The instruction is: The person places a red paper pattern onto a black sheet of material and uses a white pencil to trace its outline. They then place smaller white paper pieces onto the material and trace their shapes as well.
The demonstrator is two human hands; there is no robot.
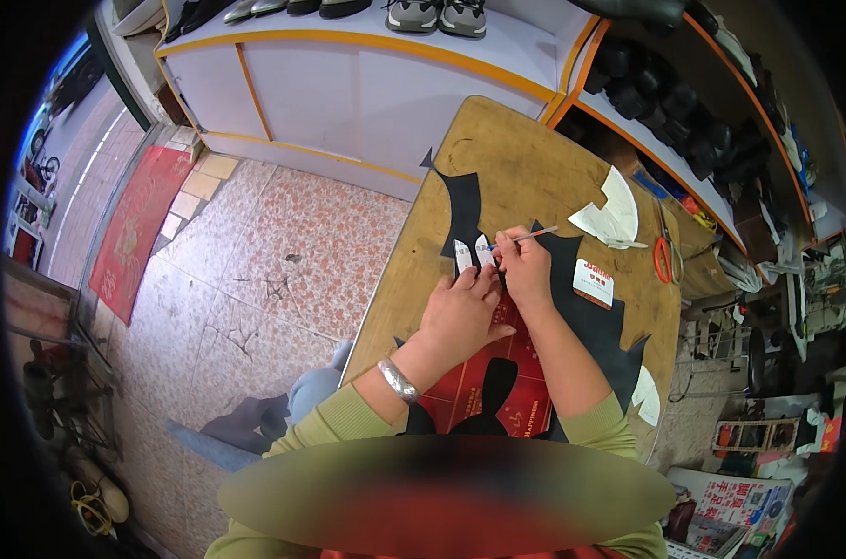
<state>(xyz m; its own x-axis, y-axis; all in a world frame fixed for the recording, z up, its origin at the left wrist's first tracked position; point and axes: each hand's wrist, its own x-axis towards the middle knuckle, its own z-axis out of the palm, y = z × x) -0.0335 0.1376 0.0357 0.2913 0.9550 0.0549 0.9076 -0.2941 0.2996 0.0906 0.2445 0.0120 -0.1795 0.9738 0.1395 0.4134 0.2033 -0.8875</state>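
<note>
right hand [525, 265], fingers pinched around a thin silver pen [533, 236], tip down on the black sheet of leather [572, 298]. left hand [460, 312] spread flat, fingers pressing small white paper templates [472, 252] (two side by side) onto that sheet, mid wooden surface [534, 163]. red-handled scissors [663, 256] well apart.

left hand [460, 312] — pressing white template [463, 255] | right hand [525, 265] — pen [527, 237] on black sheet [586, 312]

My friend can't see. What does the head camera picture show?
A person's right hand holds a pen over black sheet material on a wooden table, while the left hand presses small white pattern pieces flat. Orange-handled scissors and white cut-outs lie nearby.
</note>
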